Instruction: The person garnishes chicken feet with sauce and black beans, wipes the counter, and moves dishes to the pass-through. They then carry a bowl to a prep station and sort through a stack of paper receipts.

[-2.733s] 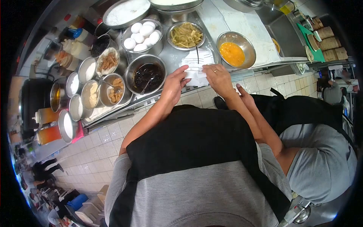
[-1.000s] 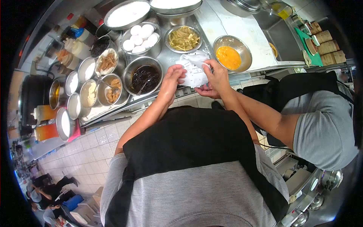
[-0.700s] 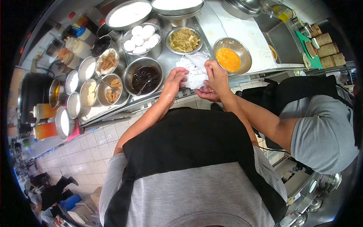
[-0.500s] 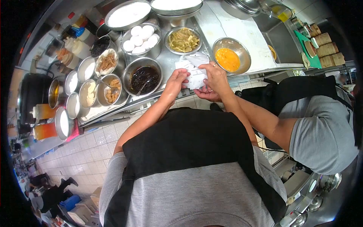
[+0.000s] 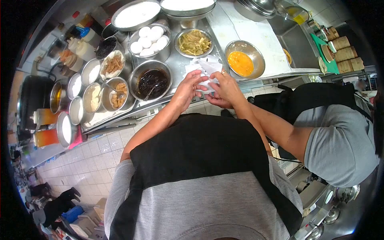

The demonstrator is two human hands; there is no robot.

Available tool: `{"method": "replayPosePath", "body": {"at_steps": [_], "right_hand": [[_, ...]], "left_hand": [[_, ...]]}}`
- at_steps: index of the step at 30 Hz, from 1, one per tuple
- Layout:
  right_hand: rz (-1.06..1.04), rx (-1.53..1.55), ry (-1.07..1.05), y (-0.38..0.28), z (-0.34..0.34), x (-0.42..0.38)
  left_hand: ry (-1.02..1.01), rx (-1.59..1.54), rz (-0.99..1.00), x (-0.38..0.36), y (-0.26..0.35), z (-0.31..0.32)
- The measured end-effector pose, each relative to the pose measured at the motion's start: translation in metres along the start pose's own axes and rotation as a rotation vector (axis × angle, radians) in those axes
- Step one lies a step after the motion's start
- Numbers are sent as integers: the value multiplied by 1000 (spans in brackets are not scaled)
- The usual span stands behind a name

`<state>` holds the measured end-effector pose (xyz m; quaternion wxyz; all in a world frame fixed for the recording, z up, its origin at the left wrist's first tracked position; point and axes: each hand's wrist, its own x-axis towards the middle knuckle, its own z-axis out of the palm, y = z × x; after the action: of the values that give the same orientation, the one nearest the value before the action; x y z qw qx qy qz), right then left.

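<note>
Several white paper slips (image 5: pixel 208 66), printed in places, are bunched between my hands at the table's front edge. My left hand (image 5: pixel 187 90) has its fingers curled against the left side of the slips. From the right, my right hand (image 5: pixel 228 85), with a ring on one finger, grips the slips between thumb and fingers. A co-worker's hand (image 5: pixel 219 101) reaches in beneath my right hand, its fingers partly hidden. Beside the slips stand a metal bowl of dark sauce (image 5: pixel 153 83) with a spoon, a bowl of beaten egg (image 5: pixel 241 63), and a dish of greenish-yellow pickled vegetables (image 5: pixel 195 42).
A bowl of white eggs (image 5: pixel 149 41) and several small tubs of ingredients crowd the left side. Squeeze bottles (image 5: pixel 46 138) stand at far left. The sink (image 5: pixel 300 44) is at back right. A co-worker in a grey shirt (image 5: pixel 336 140) stands close on my right.
My left hand has shifted slightly right, its fingers now over the slips. The slips have moved up and lie more fanned out. The co-worker's hand stays beneath.
</note>
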<state>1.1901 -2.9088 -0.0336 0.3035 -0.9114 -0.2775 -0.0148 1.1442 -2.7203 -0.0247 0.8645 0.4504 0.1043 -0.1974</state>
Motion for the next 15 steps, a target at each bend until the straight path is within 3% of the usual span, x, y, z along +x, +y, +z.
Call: {"method": "replayPosePath", "body": {"at_steps": [2,5,15], "right_hand": [[-7,-61,64,6,5,3],[35,91,124,8,5,4],[128,75,161,5,6,9]], "left_hand": [[22,16,20,0,-2,-3],[94,46,42,0,-6,-12],[150,10,48,0,-10,-14]]}}
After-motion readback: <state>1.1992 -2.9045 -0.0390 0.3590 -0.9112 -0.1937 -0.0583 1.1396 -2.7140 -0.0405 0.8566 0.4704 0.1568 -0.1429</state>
